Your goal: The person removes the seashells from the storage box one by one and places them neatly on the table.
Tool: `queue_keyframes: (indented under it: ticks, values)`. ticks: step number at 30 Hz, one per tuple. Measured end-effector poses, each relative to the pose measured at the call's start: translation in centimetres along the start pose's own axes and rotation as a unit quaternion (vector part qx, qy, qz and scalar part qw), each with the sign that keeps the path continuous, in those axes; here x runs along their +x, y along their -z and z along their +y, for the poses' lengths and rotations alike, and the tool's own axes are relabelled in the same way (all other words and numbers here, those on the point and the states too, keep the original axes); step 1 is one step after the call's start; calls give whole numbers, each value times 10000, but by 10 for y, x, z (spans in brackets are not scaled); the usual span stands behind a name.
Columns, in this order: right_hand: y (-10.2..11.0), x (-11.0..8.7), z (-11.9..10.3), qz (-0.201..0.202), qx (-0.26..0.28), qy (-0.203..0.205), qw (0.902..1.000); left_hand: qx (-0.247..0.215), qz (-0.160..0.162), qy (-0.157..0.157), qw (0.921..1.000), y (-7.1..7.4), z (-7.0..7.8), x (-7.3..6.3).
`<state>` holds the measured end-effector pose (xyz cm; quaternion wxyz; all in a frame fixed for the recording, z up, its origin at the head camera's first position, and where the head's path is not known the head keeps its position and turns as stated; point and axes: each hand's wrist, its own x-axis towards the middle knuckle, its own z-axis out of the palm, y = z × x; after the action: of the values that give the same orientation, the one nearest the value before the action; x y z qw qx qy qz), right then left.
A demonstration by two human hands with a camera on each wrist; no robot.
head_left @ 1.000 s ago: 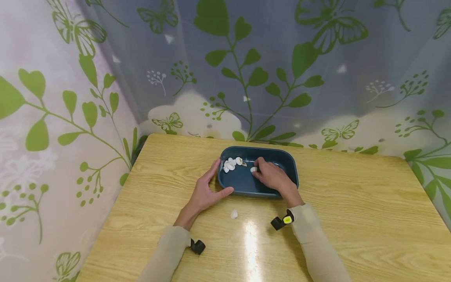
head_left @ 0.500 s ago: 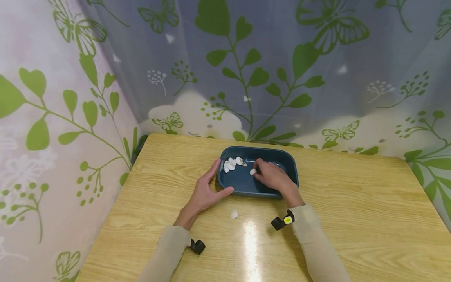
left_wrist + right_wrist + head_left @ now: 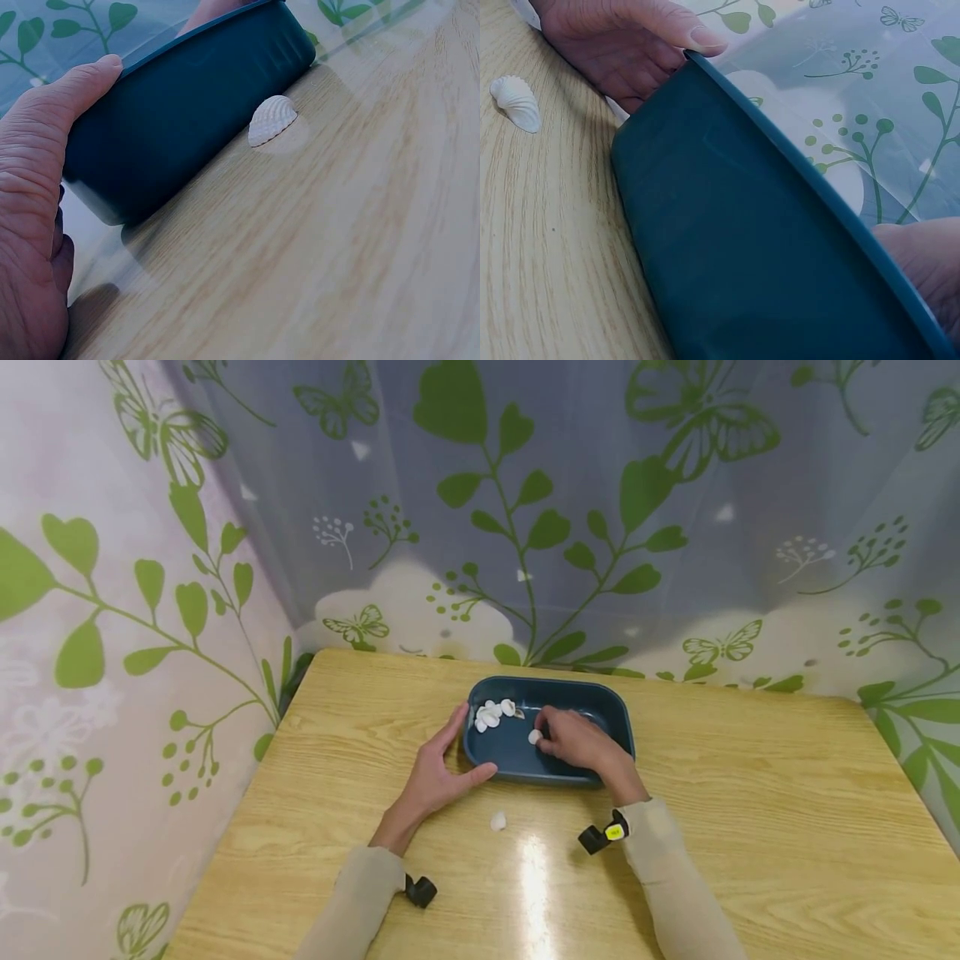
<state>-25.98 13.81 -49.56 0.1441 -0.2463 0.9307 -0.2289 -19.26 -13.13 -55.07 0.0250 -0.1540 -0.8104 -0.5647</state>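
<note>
Compared with half a second ago, the right hand (image 3: 581,743) and the white shell (image 3: 534,737) it holds sit slightly lower in the head view, the shell also a touch further left; the left hand (image 3: 435,777) and the dark blue tub (image 3: 495,755) keep their places on the table (image 3: 360,752). The right hand pinches that shell between thumb and fingers, near the middle of the tub; whether it touches the floor of the tub, I cannot tell. The left hand is spread around the tub's lower left corner, fingers along the left end and thumb on the near rim, apparently steadying it.

A cluster of shells (image 3: 490,713) lies in the tub's upper left part; overlap hides the count. Outside, a loose ribbed shell (image 3: 273,121) rests on the table, upper centre of the left wrist view, near the tub.

The handling looks partway: the cluster lies together, one shell is in the fingers, and the loose one remains outside. A leaf-patterned curtain (image 3: 585,610) fills the top of the head view.
</note>
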Motion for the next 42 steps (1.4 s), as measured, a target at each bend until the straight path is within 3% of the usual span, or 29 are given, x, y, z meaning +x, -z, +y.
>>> queue_keyframes:
  ticks: [22,42]
  values:
    - [0,-14,-12,-14,83,470,9989,-76,-1,-97,9999,-4,-5,0]
    - [11,-55,-41,213,338,910,9951,-4,28,-72,10000,-1,-5,1]
